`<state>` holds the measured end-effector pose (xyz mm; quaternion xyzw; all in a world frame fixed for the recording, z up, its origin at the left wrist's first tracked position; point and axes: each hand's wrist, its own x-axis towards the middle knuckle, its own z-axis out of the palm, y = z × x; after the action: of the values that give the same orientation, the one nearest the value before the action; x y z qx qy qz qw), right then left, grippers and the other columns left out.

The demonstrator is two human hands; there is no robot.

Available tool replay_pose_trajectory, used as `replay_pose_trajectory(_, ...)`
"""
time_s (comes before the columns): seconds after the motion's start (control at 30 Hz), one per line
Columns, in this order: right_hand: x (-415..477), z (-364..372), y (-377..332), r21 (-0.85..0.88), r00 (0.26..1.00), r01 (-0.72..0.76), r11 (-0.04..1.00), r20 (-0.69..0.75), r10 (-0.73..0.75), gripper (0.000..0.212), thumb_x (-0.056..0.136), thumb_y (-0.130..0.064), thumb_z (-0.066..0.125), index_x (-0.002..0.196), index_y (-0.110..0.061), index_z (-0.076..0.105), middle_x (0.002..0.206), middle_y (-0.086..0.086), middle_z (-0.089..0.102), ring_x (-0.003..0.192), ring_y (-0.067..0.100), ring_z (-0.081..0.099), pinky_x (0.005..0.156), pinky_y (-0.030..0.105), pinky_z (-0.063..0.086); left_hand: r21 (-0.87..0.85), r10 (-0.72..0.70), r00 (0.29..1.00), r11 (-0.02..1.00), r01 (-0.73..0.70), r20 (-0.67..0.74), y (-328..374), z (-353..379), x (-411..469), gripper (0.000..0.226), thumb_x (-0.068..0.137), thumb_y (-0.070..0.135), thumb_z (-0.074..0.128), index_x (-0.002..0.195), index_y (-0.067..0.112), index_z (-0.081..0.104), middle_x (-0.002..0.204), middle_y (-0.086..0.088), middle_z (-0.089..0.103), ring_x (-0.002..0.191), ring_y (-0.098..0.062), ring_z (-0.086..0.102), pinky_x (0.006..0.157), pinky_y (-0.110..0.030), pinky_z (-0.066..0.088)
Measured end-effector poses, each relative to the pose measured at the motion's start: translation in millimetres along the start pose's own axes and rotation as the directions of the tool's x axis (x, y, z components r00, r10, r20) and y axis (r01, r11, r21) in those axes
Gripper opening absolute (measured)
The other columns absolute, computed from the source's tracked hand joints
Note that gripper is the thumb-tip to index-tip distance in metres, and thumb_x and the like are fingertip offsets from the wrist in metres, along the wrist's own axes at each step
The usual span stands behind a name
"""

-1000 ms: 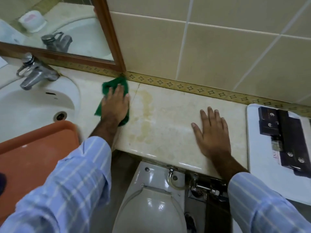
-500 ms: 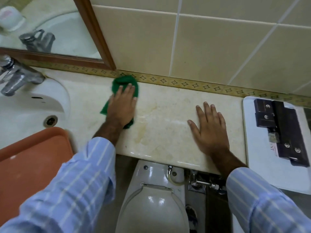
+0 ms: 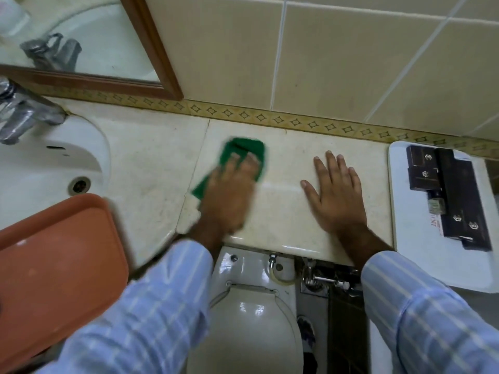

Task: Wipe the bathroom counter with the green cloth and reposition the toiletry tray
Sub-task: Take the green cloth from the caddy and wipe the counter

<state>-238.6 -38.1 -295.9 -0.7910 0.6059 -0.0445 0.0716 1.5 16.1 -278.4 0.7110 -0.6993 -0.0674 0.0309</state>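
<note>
My left hand (image 3: 231,195) presses flat on the green cloth (image 3: 244,151) in the middle of the beige counter (image 3: 151,168); the hand is blurred. The cloth shows beyond my fingertips and to the left of my palm. My right hand (image 3: 334,195) lies flat on the counter, fingers spread, holding nothing. At the right end of the counter rests the white toiletry tray (image 3: 421,247), carrying dark boxes (image 3: 456,201). It is a short way to the right of my right hand.
A white sink (image 3: 40,168) with a chrome tap (image 3: 21,114) sits at the left, with an orange tray (image 3: 51,263) in front of it. A wood-framed mirror (image 3: 159,47) and tiled wall rise behind. Below the counter edge are a toilet (image 3: 248,314) and pipework (image 3: 321,279).
My left hand has slid the green cloth rightward and toward me, away from the mirror corner. My right hand has stayed planted on the counter.
</note>
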Motion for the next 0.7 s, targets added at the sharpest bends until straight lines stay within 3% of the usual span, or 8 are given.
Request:
replay_pose_trajectory(0.07,-1,-3,1,0.004,1.000,-0.001,1.000,0.003,0.001,0.069,0.105,-0.059,0.024,0.163,-0.024,0.021,0.174,0.003,0.009,0.161,0.023,0.005,0.128,0.049,0.009,-0.002,0.243,0.968,0.970,-0.244,0.054,36,12,-44,0.058,0.104,0.034,0.034,0.160,0.025,0.022,0.167,0.004,0.032,0.155,-0.025,0.027,0.122,-0.055,0.027)
replay_pose_trajectory(0.13,-2,-5,1,0.009,1.000,0.009,1.000,0.009,-0.009,0.068,0.105,-0.059,0.024,0.163,-0.024,0.020,0.174,0.004,0.010,0.161,0.024,0.005,0.128,0.049,0.010,-0.045,0.257,0.965,0.966,-0.255,0.050,30,10,-80,0.055,0.105,0.038,0.031,0.159,0.026,0.030,0.158,0.005,0.047,0.150,-0.024,0.037,0.122,-0.051,0.028)
replay_pose_trajectory(0.23,-2,-5,-2,0.013,1.000,0.011,1.000,0.005,-0.011,0.068,0.105,-0.058,0.024,0.163,-0.023,0.020,0.174,0.005,0.010,0.161,0.024,0.005,0.128,0.050,0.011,-0.009,-0.005,1.000,1.000,0.005,-0.008,-33,-1,-88,0.056,0.103,0.034,0.031,0.156,0.019,0.041,0.150,-0.006,0.057,0.144,-0.032,0.047,0.115,-0.053,0.039)
replay_pose_trajectory(0.33,1,-5,-2,0.019,1.000,0.009,1.000,0.004,-0.010,0.068,0.105,-0.059,0.024,0.163,-0.023,0.021,0.174,0.004,0.010,0.161,0.024,0.004,0.128,0.050,0.010,-0.092,-0.305,0.952,0.949,0.302,-0.020,-86,-16,-44,0.056,0.107,0.035,0.030,0.161,0.020,0.027,0.168,-0.001,0.029,0.156,-0.030,0.024,0.121,-0.054,0.028)
replay_pose_trajectory(0.4,0,-4,0,0.019,1.000,0.008,1.000,0.007,-0.008,0.068,0.105,-0.059,0.024,0.163,-0.023,0.022,0.174,0.005,0.011,0.161,0.024,0.004,0.128,0.050,0.010,-0.105,-0.399,0.916,0.913,0.393,-0.034,-72,-15,-20,0.057,0.107,0.037,0.029,0.162,0.023,0.021,0.171,0.004,0.018,0.158,-0.027,0.016,0.124,-0.054,0.021)
replay_pose_trajectory(0.5,-3,-2,1,0.018,1.000,0.009,1.000,-0.003,-0.009,0.069,0.105,-0.059,0.024,0.163,-0.023,0.022,0.174,0.004,0.011,0.161,0.024,0.005,0.128,0.050,0.011,-0.007,-0.137,0.990,0.991,0.137,-0.015,-19,1,-37,0.058,0.105,0.038,0.023,0.162,0.023,0.021,0.170,0.002,0.022,0.157,-0.028,0.021,0.123,-0.053,0.025)
replay_pose_trajectory(0.6,-2,-2,2,0.020,1.000,0.016,1.000,-0.008,-0.016,0.069,0.104,-0.060,0.022,0.163,-0.024,0.021,0.173,0.005,0.012,0.161,0.024,0.007,0.128,0.050,0.012,-0.001,0.192,0.978,0.981,-0.193,0.081,-7,6,-93,0.057,0.106,0.040,0.028,0.161,0.028,0.025,0.164,0.004,0.037,0.153,-0.024,0.031,0.122,-0.050,0.027)
replay_pose_trajectory(0.7,-1,0,-2,0.028,1.000,0.015,0.999,-0.022,-0.015,0.068,0.104,-0.060,0.024,0.162,-0.023,0.024,0.173,0.005,0.014,0.160,0.025,0.008,0.128,0.051,0.012,-0.024,-0.022,0.999,0.999,0.024,0.044,-61,-5,-104,0.058,0.103,0.039,0.031,0.159,0.023,0.033,0.156,-0.004,0.050,0.148,-0.030,0.040,0.118,-0.050,0.034)
